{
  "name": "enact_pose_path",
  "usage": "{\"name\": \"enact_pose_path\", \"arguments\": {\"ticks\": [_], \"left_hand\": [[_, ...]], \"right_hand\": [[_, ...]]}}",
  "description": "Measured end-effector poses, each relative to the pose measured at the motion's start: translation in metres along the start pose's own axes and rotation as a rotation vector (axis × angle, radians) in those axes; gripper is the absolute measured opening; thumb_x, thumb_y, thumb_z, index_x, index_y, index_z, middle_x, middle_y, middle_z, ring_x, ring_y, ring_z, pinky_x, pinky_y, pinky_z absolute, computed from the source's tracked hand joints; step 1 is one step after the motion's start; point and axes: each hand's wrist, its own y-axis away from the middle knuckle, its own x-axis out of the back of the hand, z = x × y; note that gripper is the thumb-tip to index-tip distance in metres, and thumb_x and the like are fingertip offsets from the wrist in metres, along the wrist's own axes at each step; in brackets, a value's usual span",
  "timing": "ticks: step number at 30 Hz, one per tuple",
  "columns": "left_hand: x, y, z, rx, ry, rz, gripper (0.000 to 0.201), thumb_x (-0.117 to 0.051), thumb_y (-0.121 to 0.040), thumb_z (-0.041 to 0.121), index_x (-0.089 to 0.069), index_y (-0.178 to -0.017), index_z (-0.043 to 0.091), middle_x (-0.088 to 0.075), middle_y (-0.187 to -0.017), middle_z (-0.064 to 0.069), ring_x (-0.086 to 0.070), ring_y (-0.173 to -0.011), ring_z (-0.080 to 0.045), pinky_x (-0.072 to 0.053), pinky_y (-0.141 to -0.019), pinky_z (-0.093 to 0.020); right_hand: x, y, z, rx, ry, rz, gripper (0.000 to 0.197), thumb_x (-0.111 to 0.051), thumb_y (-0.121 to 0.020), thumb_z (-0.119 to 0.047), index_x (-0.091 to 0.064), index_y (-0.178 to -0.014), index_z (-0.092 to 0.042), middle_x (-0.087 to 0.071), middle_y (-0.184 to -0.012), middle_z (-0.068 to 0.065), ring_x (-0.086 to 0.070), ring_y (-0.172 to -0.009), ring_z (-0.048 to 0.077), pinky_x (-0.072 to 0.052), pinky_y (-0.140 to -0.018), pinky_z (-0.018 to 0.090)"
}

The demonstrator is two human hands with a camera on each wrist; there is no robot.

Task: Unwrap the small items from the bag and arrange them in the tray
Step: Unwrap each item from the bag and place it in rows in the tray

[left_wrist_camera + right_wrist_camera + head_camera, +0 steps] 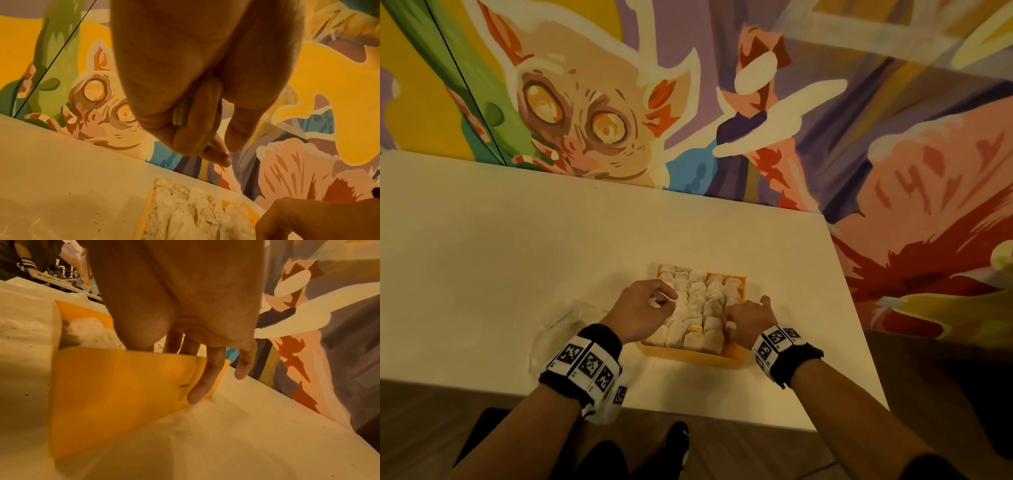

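Left hand (641, 310) fingertips (218, 155) pinched together above the left edge of the shallow yellow plastic tray (690, 353); held object too small to tell. Right hand (748, 317) fingers (205, 376) straight, pressed against the tray's right wall. Pale crumpled small items (698, 308) packed in rows inside the tray. Clear plastic bag (558, 329) lying left of the tray on the white rectangular table (517, 257). Painted mural wall (688, 85) behind.

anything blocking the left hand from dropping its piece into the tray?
Mostly the tray's own load: the yellow tray is packed with pale wrapped items, and only one small yellow gap shows near the front. The left hand pinches a small piece over the tray's left side; the right hand rests on the right rim.
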Motion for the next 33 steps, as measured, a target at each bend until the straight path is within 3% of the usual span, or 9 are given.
{"name": "enact_pose_path", "arguments": {"ticks": [3,5,8,12,18,22,26,29,33], "left_hand": [[0.002,0.001,0.004,-0.015,0.024,0.02,0.005,-0.067,-0.089,0.02,-0.071,-0.089,0.023,-0.069,-0.086,0.005,-0.063,-0.091,-0.006,-0.044,-0.086,-0.026],[0.002,0.002,0.007,0.035,0.174,0.021,0.009,-0.063,-0.092,0.019,-0.071,-0.091,0.016,-0.068,-0.079,0.002,-0.058,-0.061,-0.005,-0.046,-0.064,-0.026],[0.003,0.001,0.008,0.21,0.537,-0.018,0.024,-0.055,-0.098,0.025,-0.068,-0.099,0.005,-0.056,-0.075,-0.003,-0.03,-0.045,-0.013,-0.024,-0.043,-0.022],[0.005,-0.004,0.005,0.358,0.888,-0.033,0.034,-0.05,-0.1,0.035,-0.064,-0.101,0.004,-0.047,-0.068,-0.001,-0.032,-0.047,-0.011,-0.027,-0.041,-0.022],[0.005,-0.004,0.007,0.432,1.168,-0.089,0.043,-0.046,-0.096,0.048,-0.057,-0.097,0.007,-0.043,-0.067,-0.003,-0.041,-0.053,-0.015,-0.036,-0.048,-0.026],[0.009,0.0,0.009,0.387,1.211,-0.159,0.056,-0.047,-0.09,0.061,-0.052,-0.106,0.008,-0.054,-0.071,-0.012,-0.053,-0.063,-0.024,-0.045,-0.061,-0.034],[0.013,0.003,0.012,0.321,1.179,-0.206,0.068,-0.05,-0.083,0.069,-0.053,-0.111,0.008,-0.052,-0.077,-0.013,-0.049,-0.068,-0.025,-0.039,-0.065,-0.035],[0.016,0.007,0.018,0.272,1.129,-0.17,0.051,-0.053,-0.089,0.054,-0.056,-0.109,0.007,-0.057,-0.085,-0.011,-0.057,-0.073,-0.023,-0.044,-0.072,-0.036],[0.017,0.009,0.018,0.114,0.924,-0.084,0.015,-0.056,-0.091,0.01,-0.065,-0.102,0.004,-0.068,-0.096,-0.013,-0.066,-0.079,-0.021,-0.054,-0.074,-0.032]], "right_hand": [[-0.003,-0.003,0.001,-0.018,-0.023,0.006,0.021,-0.056,-0.087,-0.03,-0.056,-0.108,-0.032,-0.065,-0.106,-0.003,-0.058,-0.107,0.022,-0.019,-0.109,0.051],[-0.003,-0.003,0.0,-0.021,-0.034,0.03,0.024,-0.054,-0.088,-0.03,-0.056,-0.111,-0.031,-0.065,-0.107,-0.003,-0.058,-0.107,0.021,-0.023,-0.106,0.049],[0.004,0.002,0.0,-0.019,-0.041,0.106,0.026,-0.054,-0.087,-0.034,-0.055,-0.113,-0.031,-0.065,-0.106,-0.004,-0.059,-0.106,0.022,-0.026,-0.103,0.047],[0.028,0.014,-0.006,0.039,-0.074,0.335,0.017,-0.048,-0.091,-0.035,-0.059,-0.103,-0.031,-0.064,-0.106,-0.007,-0.06,-0.102,0.021,-0.031,-0.099,0.044],[0.066,0.045,-0.053,0.409,-0.909,0.444,0.012,-0.071,-0.085,-0.03,-0.07,-0.093,-0.021,-0.069,-0.084,-0.009,-0.063,-0.074,0.008,-0.054,-0.073,0.029],[0.066,0.05,-0.083,0.48,-0.876,0.385,0.025,-0.074,-0.078,-0.046,-0.066,-0.091,-0.026,-0.065,-0.082,-0.01,-0.062,-0.069,0.008,-0.054,-0.066,0.029],[0.055,0.045,-0.093,0.407,-0.888,0.49,0.015,-0.072,-0.081,-0.035,-0.067,-0.086,-0.022,-0.066,-0.081,-0.009,-0.059,-0.065,0.007,-0.05,-0.063,0.024],[0.048,0.043,-0.093,0.326,-1.041,0.529,0.007,-0.071,-0.083,-0.025,-0.07,-0.086,-0.019,-0.069,-0.081,-0.009,-0.061,-0.066,0.003,-0.043,-0.061,0.011],[0.044,0.04,-0.085,0.231,-1.256,0.534,0.006,-0.071,-0.086,-0.02,-0.071,-0.09,-0.016,-0.069,-0.083,-0.006,-0.063,-0.071,0.002,-0.052,-0.068,0.017]]}}
